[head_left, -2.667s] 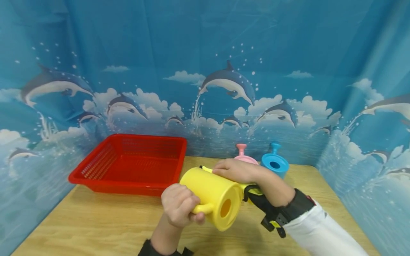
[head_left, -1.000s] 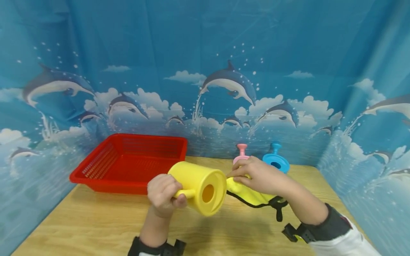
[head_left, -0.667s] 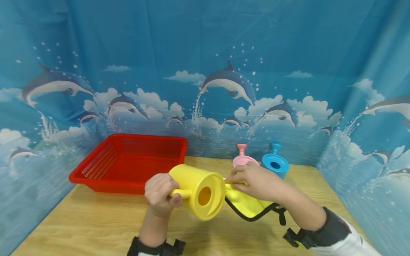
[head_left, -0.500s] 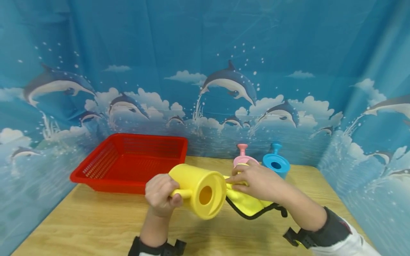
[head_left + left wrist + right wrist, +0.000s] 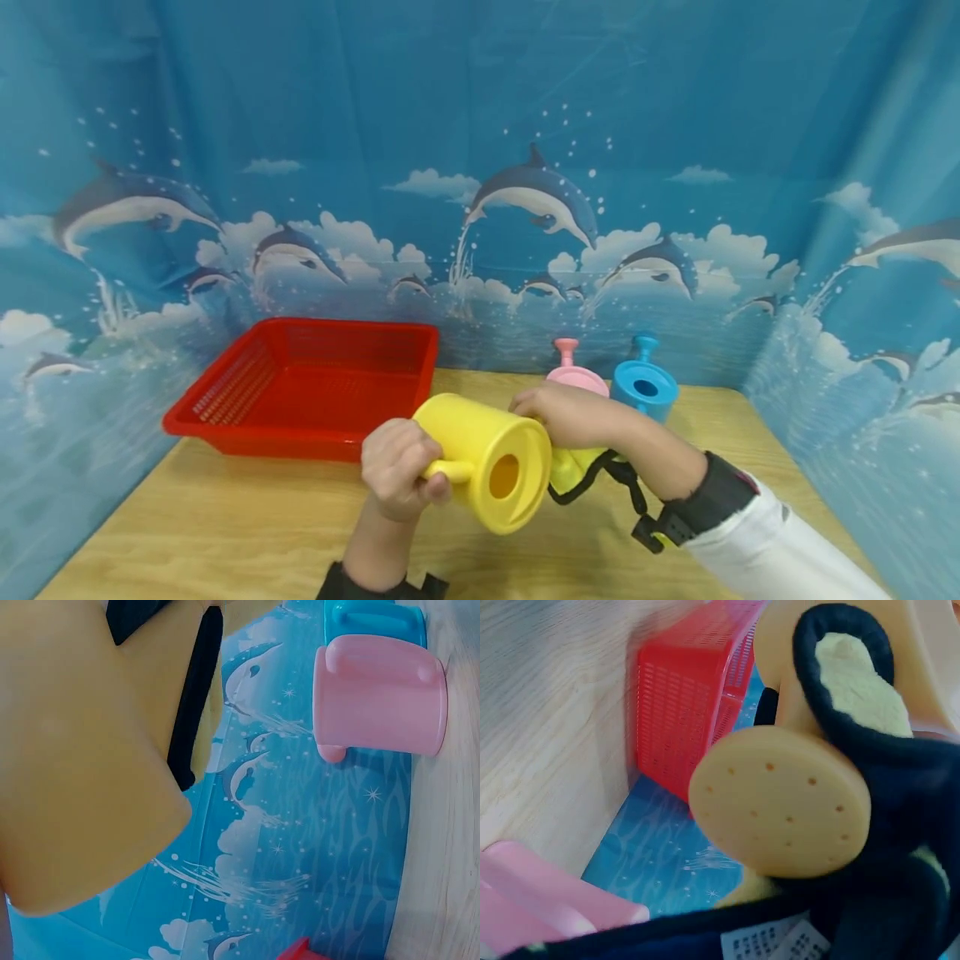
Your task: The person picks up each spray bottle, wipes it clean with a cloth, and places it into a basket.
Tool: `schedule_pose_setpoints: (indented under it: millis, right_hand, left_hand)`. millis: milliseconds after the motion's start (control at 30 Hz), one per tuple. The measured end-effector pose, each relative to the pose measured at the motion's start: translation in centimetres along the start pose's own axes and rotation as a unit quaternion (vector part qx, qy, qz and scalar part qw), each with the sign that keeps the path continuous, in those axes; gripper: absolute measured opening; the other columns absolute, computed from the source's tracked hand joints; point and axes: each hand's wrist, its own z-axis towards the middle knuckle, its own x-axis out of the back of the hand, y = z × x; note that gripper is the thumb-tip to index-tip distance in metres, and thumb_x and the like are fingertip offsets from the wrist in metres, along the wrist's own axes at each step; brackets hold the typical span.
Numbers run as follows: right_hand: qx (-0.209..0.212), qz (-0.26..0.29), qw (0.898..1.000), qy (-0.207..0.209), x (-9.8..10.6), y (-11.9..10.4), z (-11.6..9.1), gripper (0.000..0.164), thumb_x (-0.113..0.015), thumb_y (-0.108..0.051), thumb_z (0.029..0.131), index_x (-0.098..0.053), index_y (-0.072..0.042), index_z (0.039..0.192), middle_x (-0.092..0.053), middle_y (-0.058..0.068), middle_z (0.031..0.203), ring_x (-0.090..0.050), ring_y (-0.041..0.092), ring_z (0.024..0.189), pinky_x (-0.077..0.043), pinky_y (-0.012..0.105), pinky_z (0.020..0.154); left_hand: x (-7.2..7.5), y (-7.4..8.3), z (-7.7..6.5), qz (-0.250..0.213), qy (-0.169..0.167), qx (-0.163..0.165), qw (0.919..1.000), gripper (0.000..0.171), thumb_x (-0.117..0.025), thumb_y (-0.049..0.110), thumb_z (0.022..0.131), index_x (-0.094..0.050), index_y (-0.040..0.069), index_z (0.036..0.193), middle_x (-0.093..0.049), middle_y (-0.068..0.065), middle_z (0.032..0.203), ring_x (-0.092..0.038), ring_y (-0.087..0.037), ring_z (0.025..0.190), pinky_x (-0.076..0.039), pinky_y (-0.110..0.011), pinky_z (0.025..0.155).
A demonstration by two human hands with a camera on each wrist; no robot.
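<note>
My left hand (image 5: 401, 467) grips the handle of a yellow toy watering can (image 5: 468, 433), which is tipped on its side above the table with its round top opening toward me. My right hand (image 5: 566, 412) holds a yellow cloth with black edging (image 5: 566, 471) against the can's spout side, its fingertips partly hidden behind the can. In the right wrist view the perforated sprinkler head (image 5: 780, 802) sticks out beside the dark side of the cloth. The left wrist view is partly filled by the can's smooth body (image 5: 82, 772), with the black-edged cloth behind it.
A red plastic basket (image 5: 300, 440) stands at the back left of the wooden table (image 5: 225, 517). At the back right are a pink watering can (image 5: 577, 379) and a blue one (image 5: 645, 387). A dolphin-print curtain (image 5: 480, 208) encloses the back and sides.
My right hand moved right along the spout with the cloth, then back left toward the can's body. The can shifted left, then slightly right and nearer, still held by its handle.
</note>
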Motion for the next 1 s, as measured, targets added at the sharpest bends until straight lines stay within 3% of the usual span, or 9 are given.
schedule_pose_setpoints:
  millis: [100,300,467,600,700,867,1000]
  right_hand:
    - [-0.008,-0.011,1.0,0.003,-0.1,-0.2,-0.2,0.013,-0.063,-0.008,0.092,-0.072,-0.016,0.098,-0.067,-0.004,0.096,-0.06,0.007,0.088,-0.052,0.022,0.079]
    - [0.007,-0.131,0.991,0.016,-0.2,-0.4,-1.2,0.017,-0.058,-0.008,0.093,-0.071,-0.017,0.087,-0.063,-0.006,0.088,-0.048,0.003,0.069,-0.043,0.02,0.066]
    - [0.036,-0.154,0.987,0.005,0.0,0.0,-2.4,0.015,-0.059,-0.011,0.095,-0.071,-0.019,0.088,-0.066,-0.007,0.091,-0.055,0.003,0.076,-0.048,0.021,0.072]
    - [0.016,-0.132,0.991,-0.004,0.5,0.4,-3.6,0.014,-0.059,-0.018,0.096,-0.073,-0.02,0.101,-0.068,-0.01,0.096,-0.058,0.005,0.086,-0.05,0.027,0.081]
    - [-0.011,-0.104,0.994,0.018,1.0,0.7,-4.6,0.018,-0.06,-0.02,0.096,-0.072,-0.018,0.11,-0.07,-0.009,0.101,-0.058,0.007,0.088,-0.05,0.029,0.079]
    - [-0.063,-0.058,0.99,0.111,1.5,1.4,-6.0,0.025,-0.057,-0.018,0.097,-0.068,-0.014,0.12,-0.069,0.001,0.113,-0.063,0.021,0.101,-0.052,0.039,0.083]
    - [-0.139,0.004,0.973,0.182,1.1,2.0,-7.1,0.028,-0.054,-0.022,0.099,-0.066,-0.013,0.124,-0.064,0.008,0.121,-0.058,0.034,0.115,-0.05,0.05,0.089]
  left_hand:
    - [0.3,-0.1,-0.4,0.008,0.0,0.009,0.9999,0.054,-0.051,0.026,0.1,-0.041,0.004,0.051,-0.036,-0.002,0.044,-0.028,-0.011,0.037,-0.024,-0.018,0.037]
    - [1.1,-0.9,-0.8,0.023,-0.004,0.046,0.9987,0.059,-0.052,0.029,0.1,-0.04,0.003,0.049,-0.035,-0.004,0.043,-0.025,-0.013,0.036,-0.022,-0.021,0.034]
    - [1.2,-0.9,-0.8,0.007,-0.002,0.055,0.9985,0.06,-0.051,0.028,0.1,-0.038,0.004,0.047,-0.032,-0.003,0.043,-0.023,-0.012,0.036,-0.02,-0.02,0.035]
    - [1.0,-0.5,-0.7,-0.003,-0.011,0.063,0.9979,0.059,-0.051,0.028,0.1,-0.038,0.004,0.048,-0.033,-0.003,0.043,-0.024,-0.011,0.036,-0.021,-0.019,0.035]
    - [1.0,-0.3,-0.7,-0.016,-0.013,0.083,0.9963,0.059,-0.052,0.028,0.1,-0.039,0.004,0.047,-0.034,-0.003,0.043,-0.025,-0.011,0.036,-0.021,-0.018,0.035]
    - [1.4,-0.4,-0.8,-0.046,-0.006,0.118,0.992,0.06,-0.054,0.027,0.099,-0.041,0.002,0.047,-0.035,-0.004,0.044,-0.026,-0.011,0.037,-0.021,-0.018,0.036]
    - [1.8,-0.4,-1.0,-0.048,-0.005,0.142,0.9887,0.059,-0.055,0.028,0.099,-0.042,0.001,0.047,-0.036,-0.005,0.044,-0.028,-0.013,0.039,-0.022,-0.019,0.037]
